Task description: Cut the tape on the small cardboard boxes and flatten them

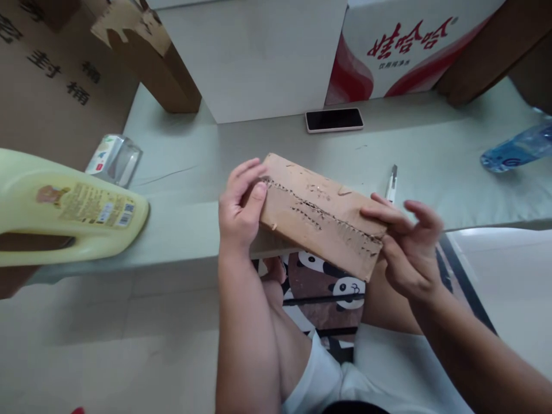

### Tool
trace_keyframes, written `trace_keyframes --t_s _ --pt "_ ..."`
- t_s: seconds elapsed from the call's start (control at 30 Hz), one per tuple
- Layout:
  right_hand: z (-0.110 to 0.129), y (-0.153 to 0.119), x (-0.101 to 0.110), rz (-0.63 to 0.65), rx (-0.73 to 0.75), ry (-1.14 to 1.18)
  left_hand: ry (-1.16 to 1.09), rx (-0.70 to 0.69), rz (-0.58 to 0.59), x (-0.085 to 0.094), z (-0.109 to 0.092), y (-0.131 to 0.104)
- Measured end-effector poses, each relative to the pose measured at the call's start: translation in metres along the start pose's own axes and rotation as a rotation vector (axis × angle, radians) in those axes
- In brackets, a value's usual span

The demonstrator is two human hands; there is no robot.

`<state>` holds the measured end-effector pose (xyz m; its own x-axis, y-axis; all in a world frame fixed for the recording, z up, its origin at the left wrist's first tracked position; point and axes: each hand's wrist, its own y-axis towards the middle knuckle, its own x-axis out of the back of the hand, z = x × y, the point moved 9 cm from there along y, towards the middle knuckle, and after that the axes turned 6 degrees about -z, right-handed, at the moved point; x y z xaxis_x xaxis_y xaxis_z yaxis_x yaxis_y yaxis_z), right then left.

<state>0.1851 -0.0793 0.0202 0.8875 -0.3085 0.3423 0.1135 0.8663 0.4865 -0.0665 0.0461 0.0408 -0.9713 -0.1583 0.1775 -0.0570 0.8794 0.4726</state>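
A brown cardboard box (321, 210) is held tilted over the front edge of the table. A ragged seam runs along its upper face, with torn, perforated marks and scuffed spots beside it. My left hand (242, 204) grips the box's left end, thumb on the near side and fingers at the far corner. At the right end, my right hand (407, 247) pinches the corner between thumb and fingers, with one finger raised off the cardboard. Just beyond my right hand lies a utility knife (392, 184) on the table, its lower part hidden by the fingers.
On the table (181, 201) a phone (334, 120) lies before a white box (267, 57) and a red-and-white carton (401, 52). A yellow jug (73, 210) and clear container (115, 160) are left, a water bottle (517, 149) right. A panda-patterned stool (323, 293) is below.
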Motion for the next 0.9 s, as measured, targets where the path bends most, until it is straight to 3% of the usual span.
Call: trace_keyframes --t_s 0.1,0.23,0.33,0.4,0.47,0.57,0.7,0.8,0.9 --pt "-0.009 -0.003 0.002 -0.007 -0.071 0.034 -0.007 0.143 -0.027 0.002 0.013 0.001" --pt "-0.036 -0.005 0.009 -0.133 -0.326 0.076 -0.109 0.294 -0.239 0.023 0.031 -0.002" --pt "-0.057 -0.012 -0.014 -0.001 -0.572 0.201 -0.237 0.373 -0.442 0.044 0.045 -0.01" --pt "-0.051 -0.01 -0.031 0.104 -0.588 0.33 -0.314 0.432 -0.525 0.052 0.054 -0.015" --pt "-0.033 -0.001 -0.038 0.125 -0.471 0.386 -0.359 0.548 -0.496 0.047 0.064 -0.021" --pt "0.0 0.017 -0.037 0.127 -0.228 0.301 -0.385 0.761 -0.227 0.016 0.074 -0.033" --pt "0.029 0.035 -0.031 0.095 0.012 0.132 -0.321 0.939 0.368 -0.033 0.07 -0.062" --pt "0.031 0.043 -0.021 -0.004 0.069 0.018 -0.187 0.998 0.65 -0.045 0.067 -0.083" --pt "0.022 0.044 -0.013 -0.072 0.035 -0.166 -0.081 0.989 0.849 -0.048 0.064 -0.094"
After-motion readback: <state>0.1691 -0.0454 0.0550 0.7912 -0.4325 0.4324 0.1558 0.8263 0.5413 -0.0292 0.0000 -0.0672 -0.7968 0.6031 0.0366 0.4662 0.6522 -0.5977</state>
